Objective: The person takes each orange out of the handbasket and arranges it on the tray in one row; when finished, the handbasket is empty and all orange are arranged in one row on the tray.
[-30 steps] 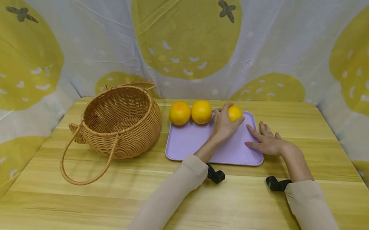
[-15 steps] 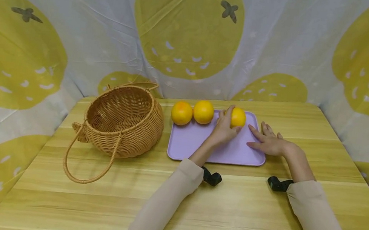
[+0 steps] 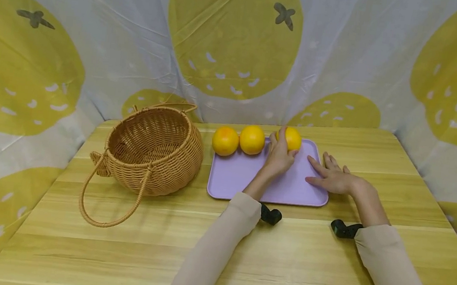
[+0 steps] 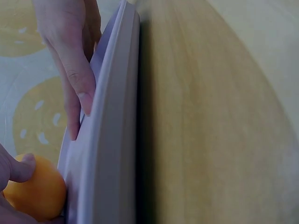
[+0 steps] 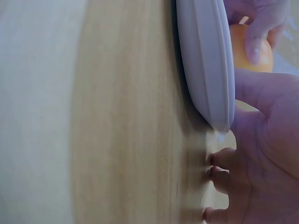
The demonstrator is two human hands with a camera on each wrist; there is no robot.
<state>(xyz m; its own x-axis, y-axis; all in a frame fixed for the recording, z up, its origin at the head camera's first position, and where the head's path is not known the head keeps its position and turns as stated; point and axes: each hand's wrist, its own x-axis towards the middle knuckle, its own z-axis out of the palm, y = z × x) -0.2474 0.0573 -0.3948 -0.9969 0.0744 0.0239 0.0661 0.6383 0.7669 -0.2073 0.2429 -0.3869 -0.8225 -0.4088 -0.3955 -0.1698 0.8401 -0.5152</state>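
In the head view, my left hand grips an orange at the back of the lilac tray, thumb on its near side. The left wrist view shows the thumb across that orange, low against the tray's inner face. Two more oranges stand in a row to the left, one orange close to the held one and another orange at the back-left corner. My right hand lies spread over the tray's right edge, thumb and index finger inside, other fingers on the table beyond it.
A round wicker basket stands left of the tray, its handle hanging down in front. Both wrists carry black devices close to the wooden table. A fruit-print curtain hangs behind the table.
The held orange first shifts right, then left and slightly back toward the row, and my left hand turns with it. The right hand stays in place on the tray's edge.
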